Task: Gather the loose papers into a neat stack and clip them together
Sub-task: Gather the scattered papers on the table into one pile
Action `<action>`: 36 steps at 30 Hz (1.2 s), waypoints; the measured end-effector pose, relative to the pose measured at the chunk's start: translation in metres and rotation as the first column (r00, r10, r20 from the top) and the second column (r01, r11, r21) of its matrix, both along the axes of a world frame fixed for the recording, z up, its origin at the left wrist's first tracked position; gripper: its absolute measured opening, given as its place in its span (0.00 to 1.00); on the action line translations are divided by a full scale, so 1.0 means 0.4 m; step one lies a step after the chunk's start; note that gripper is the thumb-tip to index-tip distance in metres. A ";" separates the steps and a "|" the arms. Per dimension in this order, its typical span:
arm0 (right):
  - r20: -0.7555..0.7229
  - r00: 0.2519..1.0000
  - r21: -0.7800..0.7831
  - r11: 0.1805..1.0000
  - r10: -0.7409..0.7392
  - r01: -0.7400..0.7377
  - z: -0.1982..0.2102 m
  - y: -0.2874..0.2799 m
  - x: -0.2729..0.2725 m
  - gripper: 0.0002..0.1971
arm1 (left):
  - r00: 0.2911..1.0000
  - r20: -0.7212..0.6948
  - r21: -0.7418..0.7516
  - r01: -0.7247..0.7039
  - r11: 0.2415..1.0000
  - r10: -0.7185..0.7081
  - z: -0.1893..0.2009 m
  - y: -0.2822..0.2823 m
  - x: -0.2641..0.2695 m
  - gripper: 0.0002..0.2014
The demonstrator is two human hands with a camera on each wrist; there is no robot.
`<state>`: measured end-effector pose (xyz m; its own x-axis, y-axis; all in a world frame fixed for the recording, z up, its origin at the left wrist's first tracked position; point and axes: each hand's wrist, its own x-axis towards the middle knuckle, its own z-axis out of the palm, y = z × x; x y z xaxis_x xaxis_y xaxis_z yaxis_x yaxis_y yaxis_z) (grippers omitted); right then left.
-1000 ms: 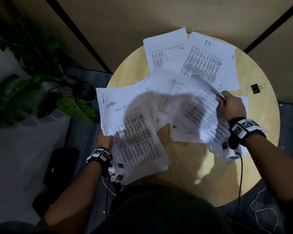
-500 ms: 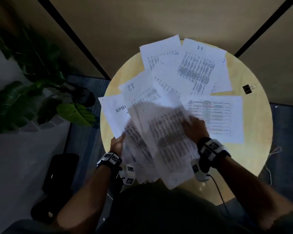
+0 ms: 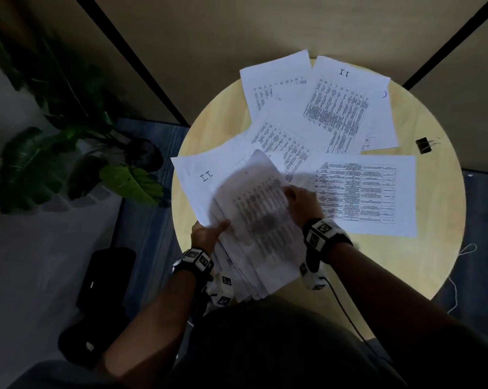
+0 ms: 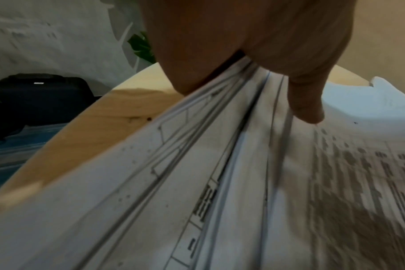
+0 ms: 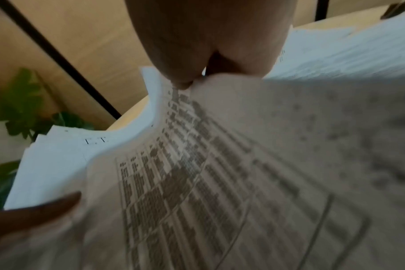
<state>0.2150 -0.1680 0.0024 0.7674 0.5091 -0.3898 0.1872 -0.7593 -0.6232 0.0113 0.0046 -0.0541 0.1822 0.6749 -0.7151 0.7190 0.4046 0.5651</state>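
A loose bundle of printed sheets (image 3: 259,228) is held above the near-left part of the round wooden table (image 3: 439,209). My left hand (image 3: 209,234) grips the bundle's left edge, thumb on top, as the left wrist view shows with the bundle (image 4: 220,182) under the left hand (image 4: 266,45). My right hand (image 3: 304,200) pinches the top sheet (image 5: 220,164) at its right edge. Several sheets (image 3: 346,108) still lie spread on the far half, one a landscape table sheet (image 3: 377,192). A black binder clip (image 3: 424,145) lies at the right rim.
A leafy potted plant (image 3: 68,169) stands left of the table. A black case (image 3: 105,276) lies on the floor at the near left. Beige wall panels with dark seams rise behind the table. A white cord (image 3: 459,273) hangs off the right edge.
My right hand swept its sheets leftwards from the table's right side onto the bundle in my left hand. The landscape sheet is now uncovered, and the bundle sits tighter between both hands.
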 end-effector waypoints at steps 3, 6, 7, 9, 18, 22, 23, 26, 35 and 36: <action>-0.171 0.983 0.065 0.996 0.063 -0.053 0.011 0.038 0.003 0.17 | 0.990 -0.033 0.048 0.140 0.989 -0.139 0.063 -0.005 0.018 0.30; -0.149 0.989 0.094 0.996 0.014 0.000 0.023 0.041 0.055 0.13 | 0.979 -0.056 0.078 0.199 0.977 -0.195 0.095 0.007 0.032 0.12; -0.103 0.994 0.074 0.996 -0.033 0.040 0.017 0.027 0.086 0.12 | 0.983 -0.067 0.097 0.178 0.979 -0.172 0.103 0.013 0.034 0.16; -0.024 0.997 -0.028 0.997 -0.075 0.075 0.002 -0.015 0.161 0.14 | 0.985 -0.103 0.170 0.153 0.973 -0.137 0.124 0.024 0.039 0.23; 0.095 0.948 -0.581 0.790 0.304 -0.195 -0.035 -0.201 0.358 0.30 | 0.956 -0.277 0.255 0.170 0.952 -0.097 0.150 0.064 0.019 0.32; 0.253 0.967 -0.394 0.912 -0.012 0.114 -0.029 -0.159 0.314 0.14 | 0.937 -0.327 0.198 0.198 0.960 -0.125 0.125 0.086 0.023 0.33; 0.179 0.975 -0.362 0.912 -0.135 0.193 -0.019 -0.136 0.287 0.15 | 0.934 -0.335 0.180 0.194 0.964 -0.125 0.121 0.089 0.025 0.30; -0.149 0.854 -0.349 0.835 -0.498 0.425 -0.011 -0.078 0.179 0.21 | 0.908 -0.382 0.135 0.236 0.962 -0.169 0.122 0.091 0.030 0.14; -0.691 0.477 -0.135 0.745 -0.543 0.654 -0.039 0.061 0.045 0.11 | 0.928 -0.350 0.158 0.193 0.968 -0.128 0.124 0.071 0.023 0.23; -0.648 0.536 -0.145 0.779 -0.541 0.611 -0.049 0.067 0.045 0.15 | 0.931 -0.333 0.152 0.210 0.966 -0.150 0.128 0.066 0.023 0.25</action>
